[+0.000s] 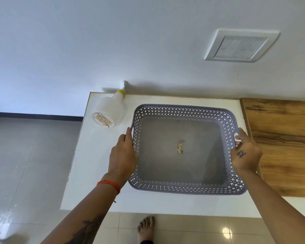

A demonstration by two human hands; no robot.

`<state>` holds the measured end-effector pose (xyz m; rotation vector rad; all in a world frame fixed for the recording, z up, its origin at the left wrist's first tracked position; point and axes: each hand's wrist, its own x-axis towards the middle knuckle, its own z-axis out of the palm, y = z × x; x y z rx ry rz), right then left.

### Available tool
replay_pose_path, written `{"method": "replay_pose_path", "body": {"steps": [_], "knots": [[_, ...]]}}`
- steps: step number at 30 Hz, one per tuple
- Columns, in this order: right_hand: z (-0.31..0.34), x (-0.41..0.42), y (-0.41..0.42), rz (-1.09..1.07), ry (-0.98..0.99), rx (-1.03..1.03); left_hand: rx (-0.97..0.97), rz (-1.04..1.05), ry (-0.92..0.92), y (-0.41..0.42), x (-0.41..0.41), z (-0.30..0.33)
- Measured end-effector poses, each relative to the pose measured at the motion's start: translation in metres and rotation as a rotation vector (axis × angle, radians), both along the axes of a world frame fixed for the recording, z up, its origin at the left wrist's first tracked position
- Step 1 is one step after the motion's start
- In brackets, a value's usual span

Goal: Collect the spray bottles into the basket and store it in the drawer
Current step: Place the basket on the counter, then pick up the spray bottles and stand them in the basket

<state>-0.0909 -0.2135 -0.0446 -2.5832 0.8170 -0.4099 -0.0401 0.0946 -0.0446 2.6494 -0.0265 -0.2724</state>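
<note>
A grey perforated basket (pixel 183 110) sits on a white countertop (pixel 95 164), with only a small scrap of wrapper (pixel 180 147) on its floor. My left hand (pixel 122 154) grips the basket's left rim at the handle slot. My right hand (pixel 245 154) grips the right rim at the other handle slot. A translucent white spray bottle (pixel 109 110) with a yellow collar lies on its side at the counter's far left corner, its nozzle pointing at the wall, a short gap away from the basket.
A wooden surface (pixel 285 147) adjoins the counter on the right. The white wall behind carries a switch plate (pixel 239 45). Grey tiled floor (pixel 25 155) lies to the left and below, where a bare foot (pixel 146 228) stands by the counter's front edge.
</note>
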Motion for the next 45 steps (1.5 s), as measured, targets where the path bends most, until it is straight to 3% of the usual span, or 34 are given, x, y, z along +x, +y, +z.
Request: {"method": "replay_pose_path", "body": {"steps": [4,7,12,18,23,25,27,30,35,38,41,45], "knots": [[0.000,-0.002,-0.001,0.026,0.010,0.019,0.021,-0.009,-0.011,0.002,-0.003,0.004],[0.007,0.006,0.005,-0.049,0.000,-0.025,0.086,0.026,-0.120,0.010,0.000,0.016],[0.044,0.055,0.056,0.180,-0.316,0.098,0.041,0.191,-0.459,0.040,0.036,0.027],[0.067,0.140,0.172,0.555,-0.378,0.221,-0.087,0.353,-0.149,0.052,0.087,0.018],[0.042,0.174,0.244,0.749,-0.030,0.435,-0.118,0.323,0.055,0.056,0.109,-0.001],[0.029,0.178,0.259,0.764,0.091,0.515,-0.177,0.333,0.059,0.059,0.114,-0.006],[0.020,0.178,0.266,0.744,0.160,0.574,-0.220,0.365,0.022,0.062,0.113,-0.006],[0.018,0.176,0.262,0.670,0.074,0.644,-0.278,0.428,-0.078,0.070,0.101,0.002],[0.039,0.181,0.240,0.395,0.080,0.945,-0.440,0.516,-0.238,0.077,0.070,0.029],[0.064,0.184,0.227,0.372,0.137,1.125,-0.527,0.468,-0.360,0.063,0.054,0.050],[0.098,0.179,0.213,0.491,0.131,1.134,-0.541,0.353,-0.491,0.039,0.044,0.063],[0.140,0.167,0.186,0.576,0.025,0.945,-0.586,0.225,-0.648,0.004,0.033,0.072]]}}
